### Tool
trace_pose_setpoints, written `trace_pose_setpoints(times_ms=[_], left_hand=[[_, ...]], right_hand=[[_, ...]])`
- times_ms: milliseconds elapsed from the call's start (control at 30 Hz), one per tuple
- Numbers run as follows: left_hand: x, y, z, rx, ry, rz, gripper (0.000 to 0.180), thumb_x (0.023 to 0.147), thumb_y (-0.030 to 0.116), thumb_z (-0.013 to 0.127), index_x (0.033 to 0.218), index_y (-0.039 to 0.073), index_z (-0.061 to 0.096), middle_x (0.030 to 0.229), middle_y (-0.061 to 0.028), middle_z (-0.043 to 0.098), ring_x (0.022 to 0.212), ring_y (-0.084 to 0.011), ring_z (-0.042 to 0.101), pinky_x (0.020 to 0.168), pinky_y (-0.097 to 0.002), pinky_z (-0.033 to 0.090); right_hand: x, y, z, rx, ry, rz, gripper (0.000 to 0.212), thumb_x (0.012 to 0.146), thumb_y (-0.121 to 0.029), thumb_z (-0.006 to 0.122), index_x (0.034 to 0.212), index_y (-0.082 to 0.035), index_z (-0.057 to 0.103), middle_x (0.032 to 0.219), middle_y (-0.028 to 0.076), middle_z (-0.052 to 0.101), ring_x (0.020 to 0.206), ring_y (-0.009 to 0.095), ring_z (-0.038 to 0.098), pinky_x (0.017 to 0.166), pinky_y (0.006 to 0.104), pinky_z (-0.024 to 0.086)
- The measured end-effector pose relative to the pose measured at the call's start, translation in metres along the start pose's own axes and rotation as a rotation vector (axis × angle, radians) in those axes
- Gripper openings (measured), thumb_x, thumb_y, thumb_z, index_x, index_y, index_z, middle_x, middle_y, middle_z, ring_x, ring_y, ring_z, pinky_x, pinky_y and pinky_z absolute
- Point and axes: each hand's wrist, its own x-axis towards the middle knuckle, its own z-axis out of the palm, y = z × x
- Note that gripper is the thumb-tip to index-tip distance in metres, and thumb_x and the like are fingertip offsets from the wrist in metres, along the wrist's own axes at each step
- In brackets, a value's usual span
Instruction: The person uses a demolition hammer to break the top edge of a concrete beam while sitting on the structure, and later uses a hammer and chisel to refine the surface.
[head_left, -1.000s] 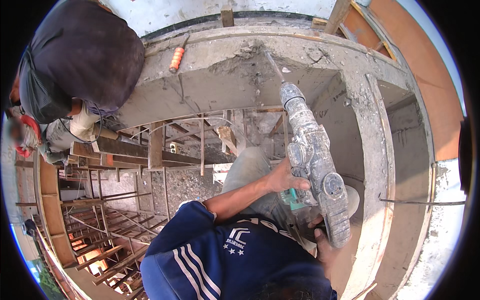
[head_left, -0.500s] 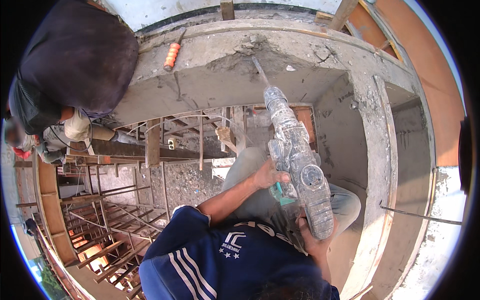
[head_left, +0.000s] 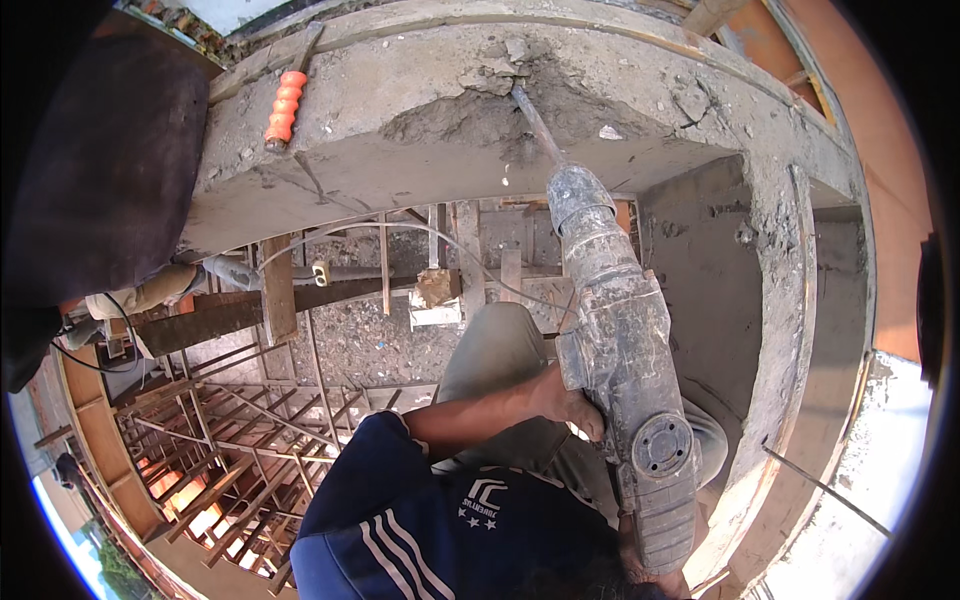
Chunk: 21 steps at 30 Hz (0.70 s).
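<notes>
A dusty grey demolition hammer (head_left: 620,315) lies lengthwise in front of me, from my lap toward the concrete beam (head_left: 350,95). Its long steel chisel bit (head_left: 538,125) has its tip against the broken concrete (head_left: 490,75) on the beam's upper edge. Around the tool's middle, on its left side, wraps my left hand (head_left: 572,402). My right hand (head_left: 640,565) grips its rear end and is mostly hidden beneath the housing. Left of the chipped patch, a hand tool with a ribbed orange handle (head_left: 285,108) and a thin metal shaft rests on the beam.
Another person (head_left: 100,160) in dark clothes bends close by at the left. Below the beam are wooden planks (head_left: 278,290), a cable (head_left: 350,228) and a scaffold of sticks (head_left: 240,430) over a deep drop. A steel rod (head_left: 825,488) sticks out at the right.
The hammer and the beam look larger and nearer, and the hammer's rear end sits lower in view. My left hand has come lower along with the tool. Both hands keep their hold.
</notes>
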Motion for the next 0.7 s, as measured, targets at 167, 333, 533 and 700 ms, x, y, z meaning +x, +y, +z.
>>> trace_pose_setpoints(times_ms=[167,333,533,700], left_hand=[[-0.002,0.005,0.005,-0.157,0.040,-0.122,0.092,0.059,0.030,0.095,0.134,0.000,0.050,0.123,-0.0134,0.063,0.114,-0.0238,0.061,0.096,-0.0406,0.050],[0.000,-0.005,-0.007,-0.192,-0.024,-0.104,0.088,0.066,0.030,0.090,0.136,0.002,0.047,0.125,-0.0107,0.058,0.117,-0.0209,0.056,0.100,-0.0373,0.046],[0.002,-0.025,-0.023,-0.278,-0.093,-0.106,0.083,0.074,0.030,0.085,0.140,0.004,0.043,0.128,-0.0075,0.052,0.121,-0.0174,0.050,0.105,-0.0334,0.040],[0.015,-0.007,-0.023,-0.003,-0.176,0.144,0.087,0.072,0.034,0.085,0.140,0.003,0.042,0.125,-0.0075,0.054,0.120,-0.0176,0.051,0.105,-0.0333,0.040]], right_hand=[[0.001,0.003,0.005,-0.026,-0.005,0.010,0.032,0.068,-0.011,0.075,0.097,-0.002,0.066,0.086,0.010,0.068,0.077,0.025,0.066,0.073,0.0349,0.051],[0.003,0.004,0.005,-0.052,-0.017,-0.009,0.033,0.067,-0.011,0.074,0.097,-0.002,0.066,0.086,0.010,0.068,0.077,0.025,0.066,0.072,0.0347,0.051],[-0.004,0.008,0.010,-0.086,-0.018,-0.021,0.034,0.065,-0.011,0.074,0.097,-0.002,0.066,0.086,0.010,0.068,0.076,0.025,0.066,0.072,0.0344,0.050],[-0.006,0.013,0.013,-0.108,-0.004,-0.057,0.034,0.064,-0.011,0.074,0.097,-0.002,0.066,0.086,0.010,0.067,0.076,0.026,0.066,0.071,0.0342,0.050]])
